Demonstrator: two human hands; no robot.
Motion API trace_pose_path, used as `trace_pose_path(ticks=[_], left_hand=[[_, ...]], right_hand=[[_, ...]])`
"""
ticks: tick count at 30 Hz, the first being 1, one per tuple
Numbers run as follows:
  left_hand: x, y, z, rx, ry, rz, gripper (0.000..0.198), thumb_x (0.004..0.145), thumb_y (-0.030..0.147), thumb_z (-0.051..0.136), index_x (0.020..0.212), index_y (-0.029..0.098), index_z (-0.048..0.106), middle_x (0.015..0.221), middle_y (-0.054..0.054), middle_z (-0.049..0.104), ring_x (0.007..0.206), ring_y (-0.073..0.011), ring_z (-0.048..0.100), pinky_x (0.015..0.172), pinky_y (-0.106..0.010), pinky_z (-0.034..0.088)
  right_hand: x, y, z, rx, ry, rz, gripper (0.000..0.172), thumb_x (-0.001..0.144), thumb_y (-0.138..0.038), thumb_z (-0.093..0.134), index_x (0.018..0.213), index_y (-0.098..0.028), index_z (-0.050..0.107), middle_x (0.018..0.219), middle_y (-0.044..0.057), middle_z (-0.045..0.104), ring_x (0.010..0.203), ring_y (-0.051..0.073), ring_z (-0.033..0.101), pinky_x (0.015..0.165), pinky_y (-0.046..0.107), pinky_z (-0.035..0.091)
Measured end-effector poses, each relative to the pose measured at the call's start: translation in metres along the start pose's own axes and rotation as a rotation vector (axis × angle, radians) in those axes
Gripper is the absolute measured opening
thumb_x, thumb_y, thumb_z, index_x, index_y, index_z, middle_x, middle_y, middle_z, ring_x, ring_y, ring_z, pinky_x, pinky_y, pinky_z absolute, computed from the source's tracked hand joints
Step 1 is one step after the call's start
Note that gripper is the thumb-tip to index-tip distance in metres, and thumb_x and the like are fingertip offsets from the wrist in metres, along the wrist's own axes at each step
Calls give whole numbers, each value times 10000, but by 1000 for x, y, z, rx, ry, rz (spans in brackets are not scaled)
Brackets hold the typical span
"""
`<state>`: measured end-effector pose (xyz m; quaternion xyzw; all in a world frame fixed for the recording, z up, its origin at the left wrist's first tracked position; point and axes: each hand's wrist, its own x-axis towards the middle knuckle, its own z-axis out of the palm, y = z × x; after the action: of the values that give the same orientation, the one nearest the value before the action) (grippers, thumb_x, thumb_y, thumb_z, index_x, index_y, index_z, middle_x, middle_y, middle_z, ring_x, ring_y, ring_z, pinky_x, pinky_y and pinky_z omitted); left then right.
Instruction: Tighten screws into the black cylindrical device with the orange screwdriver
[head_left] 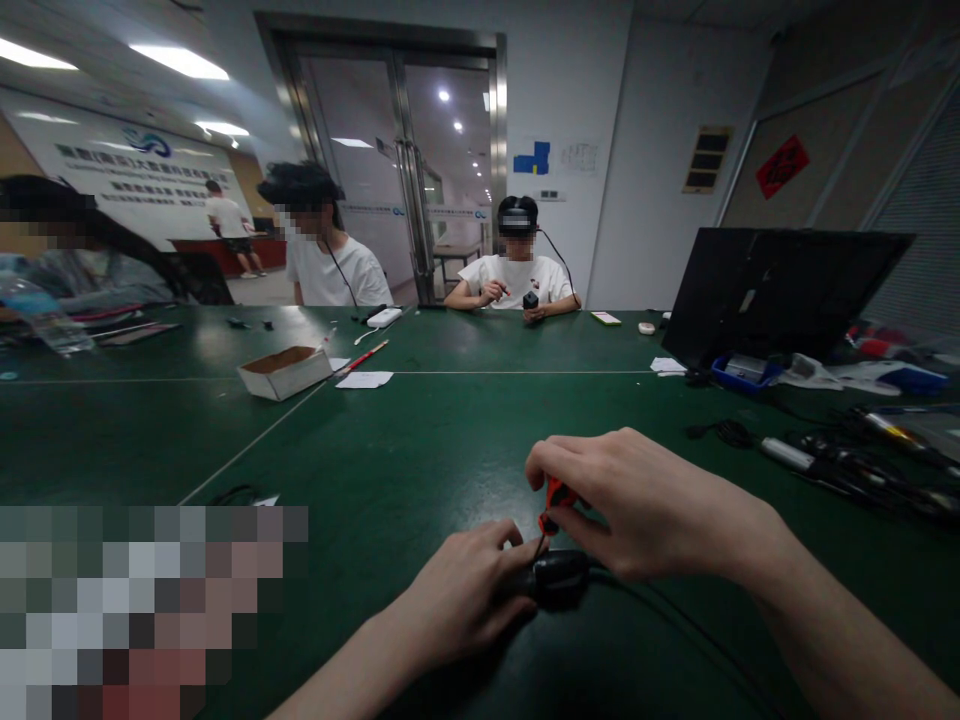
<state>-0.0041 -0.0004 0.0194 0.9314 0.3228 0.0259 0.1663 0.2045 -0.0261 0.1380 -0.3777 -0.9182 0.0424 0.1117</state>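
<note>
On the green table, my left hand (pixel 480 575) is closed around one end of a small black device (pixel 561 578) that has a cable (pixel 675 615) running off to the lower right. Above it, my right hand (pixel 630 500) grips the orange and black handle of a screwdriver (pixel 553 500). The screwdriver's thin shaft points down to the device beside my left fingertips. Exactly where its tip touches is hidden. I cannot make out the device's kind.
Right of my hands lie coiled black cables (pixel 832 455), a blue tray (pixel 746 372) and a monitor (pixel 780 295). An open cardboard box (pixel 289 375) and a paper slip (pixel 365 380) rest left of centre. Other people (pixel 517 270) sit across the table. A pixelated patch covers the lower left.
</note>
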Motion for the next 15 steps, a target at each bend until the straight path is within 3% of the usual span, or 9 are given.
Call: trace_pose_path(ticks=[4, 9, 15], left_hand=[[0, 0, 1, 1, 3, 3, 400, 852, 263, 607, 1244, 296, 533, 1177, -72, 573, 990, -276, 605, 815, -367, 508], [-1, 1, 1, -8, 14, -8, 353, 846, 269, 614, 1194, 277, 557, 1168, -73, 583, 999, -286, 603, 815, -373, 504], [0, 1, 1, -2, -4, 0, 353, 861, 278, 603, 1211, 286, 558, 1195, -75, 574, 1002, -273, 604, 843, -372, 506]], right_hand=[[1, 0, 1, -36, 26, -2, 135, 887, -232, 550, 1015, -208, 515, 885, -8, 661, 686, 123, 565, 564, 263, 284], [4, 0, 1, -104, 22, -3, 107, 898, -297, 582, 871, -204, 535, 748, -21, 632, 600, 109, 509, 533, 263, 247], [1, -2, -3, 8, 1, -3, 141, 845, -236, 586, 976, -193, 555, 903, 10, 654, 709, 121, 559, 580, 250, 319]])
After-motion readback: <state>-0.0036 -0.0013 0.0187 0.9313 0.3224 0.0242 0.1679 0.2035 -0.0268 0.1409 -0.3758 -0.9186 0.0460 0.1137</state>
